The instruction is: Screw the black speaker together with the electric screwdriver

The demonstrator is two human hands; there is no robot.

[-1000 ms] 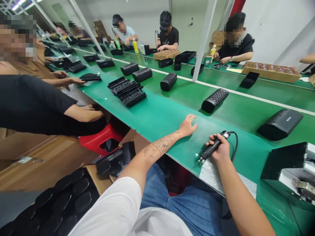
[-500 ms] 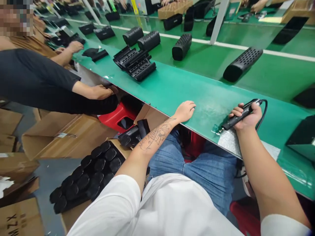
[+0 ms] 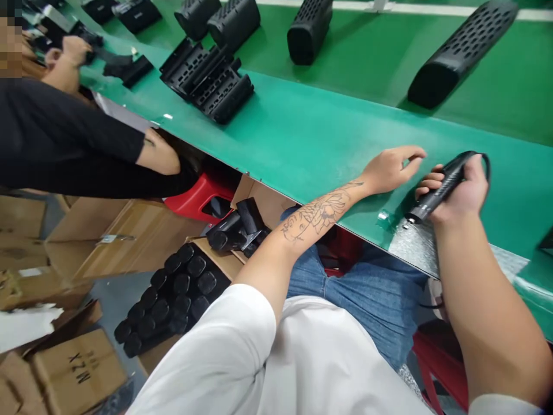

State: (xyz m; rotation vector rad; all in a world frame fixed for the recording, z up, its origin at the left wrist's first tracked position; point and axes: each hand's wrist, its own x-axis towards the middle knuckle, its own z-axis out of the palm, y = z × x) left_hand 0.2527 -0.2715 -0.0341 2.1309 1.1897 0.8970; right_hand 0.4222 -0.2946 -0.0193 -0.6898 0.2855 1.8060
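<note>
My right hand (image 3: 464, 193) is wrapped round a black electric screwdriver (image 3: 444, 187), its tip slanting down to the left and a black cable looping from its back end. Just left of it, over the green bench surface (image 3: 298, 132), is my left hand (image 3: 393, 168). Its thumb and forefinger are apart and point right, with nothing visible between them; the other fingers are partly hidden. Below the screwdriver's tip lies a silvery sheet (image 3: 415, 245) at the bench edge, beside a small shiny clear piece (image 3: 382, 217).
Black perforated housings (image 3: 462, 55) stand on the green belt (image 3: 367, 63). Open black shells (image 3: 207, 80) lie on the bench at left. A carton (image 3: 211, 256) of black parts is by my left knee. A co-worker's arm (image 3: 158, 153) is at left, above a red stool (image 3: 201, 199).
My left hand has lifted from the bench and moved right, close to the screwdriver. The right hand still grips the screwdriver. My view has shifted, and the co-worker's near hand is no longer visible.
</note>
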